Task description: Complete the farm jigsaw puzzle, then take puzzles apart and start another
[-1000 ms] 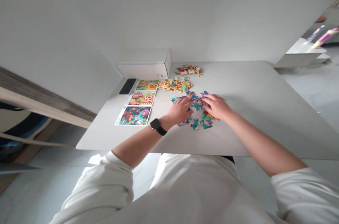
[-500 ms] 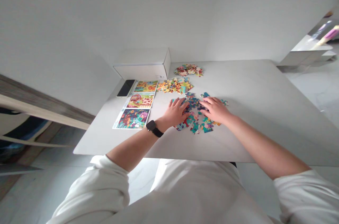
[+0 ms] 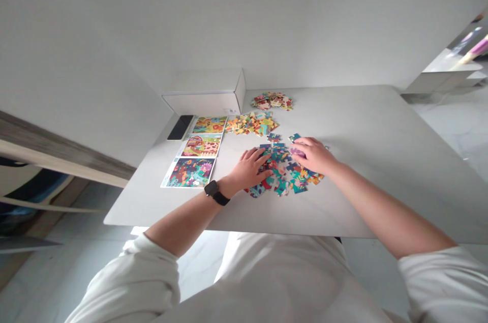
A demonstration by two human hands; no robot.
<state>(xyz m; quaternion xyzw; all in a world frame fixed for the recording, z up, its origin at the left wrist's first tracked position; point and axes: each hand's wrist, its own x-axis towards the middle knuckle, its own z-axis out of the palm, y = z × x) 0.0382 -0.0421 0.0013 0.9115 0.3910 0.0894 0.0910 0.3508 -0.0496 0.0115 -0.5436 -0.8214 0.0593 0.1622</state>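
Observation:
A loose pile of teal, blue and red jigsaw puzzle pieces lies on the table in front of me. At its left edge rests my left hand, fingers spread and flat, touching pieces; a black watch is on that wrist. My right hand lies over the pile's right side, its fingers stretched out and slightly curled. A purple puzzle piece shows by its fingertips, not plainly gripped. Just beyond the pile are two dark blue pieces, one a separate puzzle piece at the left. Some pieces are hidden under both hands.
Behind the pile lie a yellow-orange heap of pieces and a red-cream heap. Picture cards lie in a column at the left, beside a phone. A white box stands against the wall on the table.
My left hand has slid left and slightly toward me. The right hand has shifted slightly right, its fingers drawn closer together, and a purple piece now shows beside them. The pile's pieces have spread a little.

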